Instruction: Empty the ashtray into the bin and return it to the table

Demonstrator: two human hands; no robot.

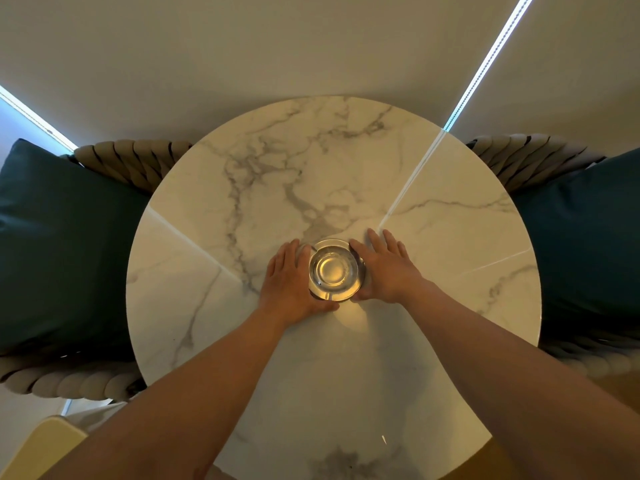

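Observation:
A round clear glass ashtray [334,270] rests near the middle of a round white marble table [433,271]. Its bowl looks clean, with only a tiny dark speck inside. My left hand [289,280] cups its left side, fingers extended along the rim and thumb curled under the near edge. My right hand [384,268] presses against its right side in the same way. Both hands touch the glass. No bin is in view.
Two woven-rope chairs flank the table, each with a dark teal cushion, one at the left [65,251] and one at the right [588,244]. A pale wall rises behind the table, crossed by a bright light strip [485,64]. A yellowish object [41,448] shows at the lower left.

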